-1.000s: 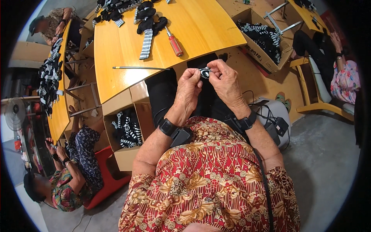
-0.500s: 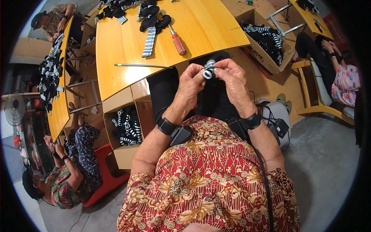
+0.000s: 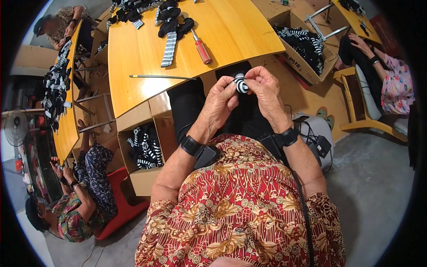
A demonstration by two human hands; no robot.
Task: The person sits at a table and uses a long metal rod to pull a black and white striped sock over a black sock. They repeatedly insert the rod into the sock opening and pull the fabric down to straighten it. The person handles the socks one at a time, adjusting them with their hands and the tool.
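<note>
In front of me, just off the table's near edge, both hands hold a small bunched black-and-white striped knitted piece (image 3: 241,84), which looks like a rolled sock. My left hand (image 3: 222,94) pinches its left side between thumb and forefinger. On its right side, the thumb and fingers of my right hand (image 3: 264,89) are closed on it. The fingers hide part of the piece. On the yellow table (image 3: 231,31) lie a red-handled screwdriver (image 3: 203,52), a thin black rod (image 3: 162,76) and a grey-striped knitted piece (image 3: 169,50) beside black bunched ones.
An open carton (image 3: 146,147) with striped knits stands below the table at left; another full carton (image 3: 307,49) is at right. A grey stool (image 3: 316,138) with cables is by my right elbow. Co-workers sit left and right, near a second table (image 3: 66,120) heaped with knits.
The knitted piece has turned from a pale open ring to a black-and-white striped bunch between my fingers. My hands stay in nearly the same place.
</note>
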